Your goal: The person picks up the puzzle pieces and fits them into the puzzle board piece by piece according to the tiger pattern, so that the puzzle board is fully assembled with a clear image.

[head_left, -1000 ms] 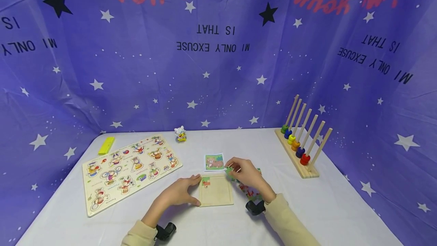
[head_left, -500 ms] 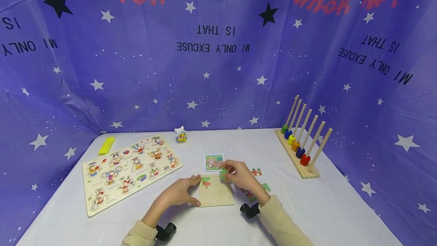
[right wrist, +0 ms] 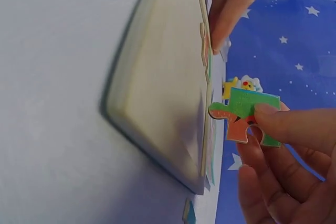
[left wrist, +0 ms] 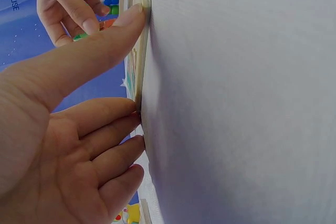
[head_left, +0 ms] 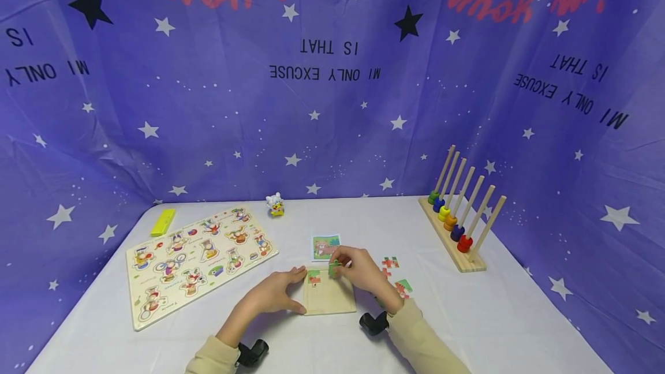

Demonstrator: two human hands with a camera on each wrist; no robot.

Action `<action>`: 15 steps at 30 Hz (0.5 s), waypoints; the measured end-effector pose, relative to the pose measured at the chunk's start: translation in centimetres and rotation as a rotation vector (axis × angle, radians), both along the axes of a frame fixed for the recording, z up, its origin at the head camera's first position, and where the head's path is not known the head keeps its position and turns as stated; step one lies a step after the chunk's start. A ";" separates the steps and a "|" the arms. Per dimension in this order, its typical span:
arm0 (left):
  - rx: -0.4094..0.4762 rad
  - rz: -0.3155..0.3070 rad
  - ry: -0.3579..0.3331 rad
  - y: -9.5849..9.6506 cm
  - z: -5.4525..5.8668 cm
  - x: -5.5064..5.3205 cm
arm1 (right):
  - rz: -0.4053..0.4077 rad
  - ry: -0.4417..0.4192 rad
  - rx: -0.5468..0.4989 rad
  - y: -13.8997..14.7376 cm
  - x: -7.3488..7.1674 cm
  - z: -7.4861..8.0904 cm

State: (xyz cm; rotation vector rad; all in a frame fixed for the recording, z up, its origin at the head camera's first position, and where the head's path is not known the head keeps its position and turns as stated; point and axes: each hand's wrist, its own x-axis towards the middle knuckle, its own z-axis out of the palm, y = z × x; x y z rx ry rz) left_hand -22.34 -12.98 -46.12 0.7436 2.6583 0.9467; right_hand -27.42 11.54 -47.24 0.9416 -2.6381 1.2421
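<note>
A square wooden puzzle tray lies on the white table, with one red and green puzzle piece in its far left corner. Along the tray's left edge rests my left hand, the thumb and fingertips spread apart and touching the rim. My right hand pinches another jigsaw puzzle piece, green and orange-red, between thumb and fingers. It holds this piece above the far side of the tray; in the right wrist view it stands clear of the surface. A picture card lies just beyond the tray.
Several loose puzzle pieces lie right of the tray, partly hidden by my right forearm. A large picture board, a yellow box and a small figurine stand left. A bead stand is at the right.
My right hand has moved left with the puzzle piece, from beside the tray to over its far side. More loose pieces are uncovered at the right. The left hand has stayed in place.
</note>
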 end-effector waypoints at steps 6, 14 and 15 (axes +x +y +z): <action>-0.001 -0.004 0.008 0.0 -0.3 -0.2 | -0.004 -0.029 0.003 -0.1 -0.1 -0.4; -0.002 0.001 0.001 0.0 -0.2 -0.1 | 0.015 -0.033 -0.013 -0.6 -0.1 -0.4; -0.002 0.002 -0.001 0.0 -0.2 -0.1 | 0.016 -0.033 -0.015 -0.6 -0.1 -0.4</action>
